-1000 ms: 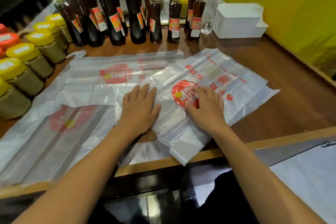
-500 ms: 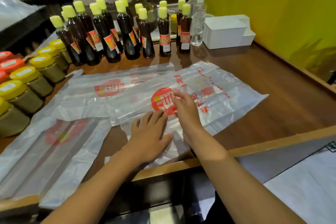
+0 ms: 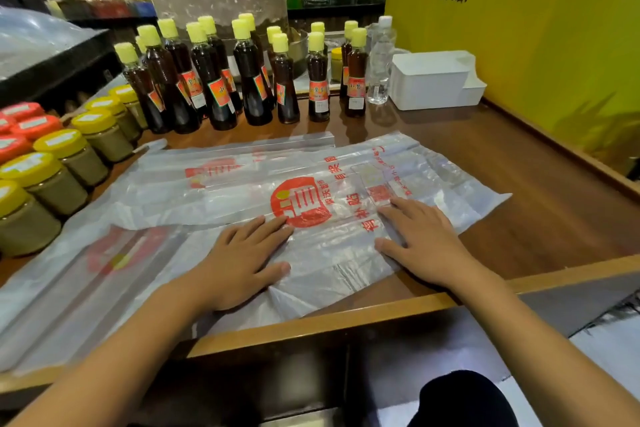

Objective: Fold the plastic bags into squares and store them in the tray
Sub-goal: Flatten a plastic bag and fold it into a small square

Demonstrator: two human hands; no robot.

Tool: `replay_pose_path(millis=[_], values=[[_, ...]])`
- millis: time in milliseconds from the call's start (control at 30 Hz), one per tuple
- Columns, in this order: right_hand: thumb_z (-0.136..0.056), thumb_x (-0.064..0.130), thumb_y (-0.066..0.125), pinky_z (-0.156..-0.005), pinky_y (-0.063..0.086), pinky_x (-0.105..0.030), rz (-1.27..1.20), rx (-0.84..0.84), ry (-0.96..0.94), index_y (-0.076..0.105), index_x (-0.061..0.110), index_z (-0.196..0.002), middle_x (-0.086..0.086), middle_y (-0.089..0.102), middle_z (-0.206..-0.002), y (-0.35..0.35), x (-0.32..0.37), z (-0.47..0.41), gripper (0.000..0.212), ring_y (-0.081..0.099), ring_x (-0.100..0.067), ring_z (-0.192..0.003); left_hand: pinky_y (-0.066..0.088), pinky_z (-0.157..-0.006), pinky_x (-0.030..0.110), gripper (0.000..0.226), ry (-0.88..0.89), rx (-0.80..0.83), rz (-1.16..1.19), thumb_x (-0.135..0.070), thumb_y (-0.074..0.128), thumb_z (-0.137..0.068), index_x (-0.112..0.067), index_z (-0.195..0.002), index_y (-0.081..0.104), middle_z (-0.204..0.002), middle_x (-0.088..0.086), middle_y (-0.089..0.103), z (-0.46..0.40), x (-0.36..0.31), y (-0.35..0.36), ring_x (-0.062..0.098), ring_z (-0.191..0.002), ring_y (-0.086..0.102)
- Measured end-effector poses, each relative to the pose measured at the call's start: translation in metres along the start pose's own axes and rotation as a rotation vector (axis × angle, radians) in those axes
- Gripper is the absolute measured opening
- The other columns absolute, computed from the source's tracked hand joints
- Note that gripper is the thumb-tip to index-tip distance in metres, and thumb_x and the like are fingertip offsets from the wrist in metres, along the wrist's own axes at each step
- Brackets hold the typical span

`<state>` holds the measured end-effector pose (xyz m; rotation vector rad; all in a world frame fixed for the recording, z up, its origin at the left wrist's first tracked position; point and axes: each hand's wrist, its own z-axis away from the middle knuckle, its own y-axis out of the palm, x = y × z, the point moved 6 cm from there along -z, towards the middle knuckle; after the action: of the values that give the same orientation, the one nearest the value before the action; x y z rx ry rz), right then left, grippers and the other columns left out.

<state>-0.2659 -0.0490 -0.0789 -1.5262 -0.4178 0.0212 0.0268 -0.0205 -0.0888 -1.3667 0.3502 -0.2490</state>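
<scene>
While left hand [image 3: 242, 255] and right hand [image 3: 424, 243] press flat, grip wide | plastic bag [image 3: 346, 218]: red print | wall [image 3: 519, 28]: 积分得补贴!

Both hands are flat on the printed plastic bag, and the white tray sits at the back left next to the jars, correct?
Not quite. The head view shows the white tray at the back right, beside the clear bottle and the yellow wall, not by the jars. The rest holds: left hand and right hand lie flat on the printed plastic bag.
</scene>
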Motion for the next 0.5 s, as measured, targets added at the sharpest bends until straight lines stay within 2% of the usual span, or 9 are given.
replay_pose_path(millis=[67, 133, 200, 300, 367, 500], values=[[-0.088, 0.075, 0.025, -0.123, 0.011, -0.05, 0.029, -0.006, -0.023, 0.025, 0.039, -0.155, 0.008, 0.017, -0.166, 0.003, 0.005, 0.0, 0.076, 0.013, -0.018, -0.152, -0.005, -0.12, 0.032, 0.084, -0.003, -0.03, 0.015, -0.082, -0.006, -0.082, -0.046, -0.158, -0.003, -0.163, -0.025, -0.014, 0.002, 0.008, 0.0, 0.006, -0.153, -0.011], [-0.092, 0.072, 0.037, -0.124, 0.008, -0.05, 0.024, -0.004, -0.043, 0.026, 0.039, -0.155, 0.01, 0.017, -0.165, 0.001, 0.01, 0.0, 0.073, 0.013, -0.016, -0.152, -0.004, -0.12, 0.031, 0.091, -0.016, -0.052, 0.041, -0.085, -0.01, -0.076, -0.047, -0.158, 0.001, -0.163, -0.026, -0.011, 0.004, 0.017, -0.002, 0.005, -0.153, -0.009], [-0.091, 0.067, 0.05, -0.124, 0.011, -0.045, -0.036, -0.013, -0.084, 0.033, 0.037, -0.154, 0.012, 0.021, -0.164, -0.004, 0.014, 0.001, 0.071, 0.017, -0.013, -0.15, 0.0, -0.122, 0.033, 0.09, -0.053, -0.073, 0.046, -0.082, -0.006, -0.077, -0.045, -0.158, 0.004, -0.164, -0.024, -0.005, 0.006, 0.028, -0.008, 0.008, -0.154, -0.004], [-0.089, 0.059, 0.063, -0.119, 0.026, -0.039, -0.127, -0.008, -0.146, 0.047, 0.033, -0.146, 0.011, 0.034, -0.159, -0.008, 0.022, 0.003, 0.065, 0.03, -0.013, -0.145, 0.007, -0.122, 0.038, 0.065, -0.116, -0.145, 0.006, -0.06, 0.024, -0.1, -0.041, -0.158, 0.002, -0.168, -0.015, 0.002, 0.014, 0.039, -0.017, 0.016, -0.155, 0.005], [-0.09, 0.053, 0.067, -0.114, 0.035, -0.039, -0.143, -0.024, -0.171, 0.052, 0.03, -0.142, 0.009, 0.043, -0.153, -0.009, 0.03, 0.004, 0.059, 0.039, -0.013, -0.139, 0.011, -0.12, 0.037, 0.063, -0.103, -0.212, 0.053, -0.047, 0.036, -0.105, -0.04, -0.159, 0.003, -0.168, -0.012, 0.009, 0.021, 0.038, -0.02, 0.016, -0.153, 0.011], [-0.095, 0.046, 0.062, -0.11, 0.038, -0.036, -0.08, -0.066, -0.231, 0.053, 0.028, -0.142, 0.01, 0.047, -0.15, -0.002, 0.056, 0.004, 0.05, 0.043, -0.013, -0.134, 0.019, -0.117, 0.036, 0.074, -0.006, -0.246, 0.138, -0.071, 0.02, -0.091, -0.04, -0.159, 0.012, -0.164, -0.014, 0.024, 0.028, 0.02, -0.023, 0.012, -0.15, 0.021]])
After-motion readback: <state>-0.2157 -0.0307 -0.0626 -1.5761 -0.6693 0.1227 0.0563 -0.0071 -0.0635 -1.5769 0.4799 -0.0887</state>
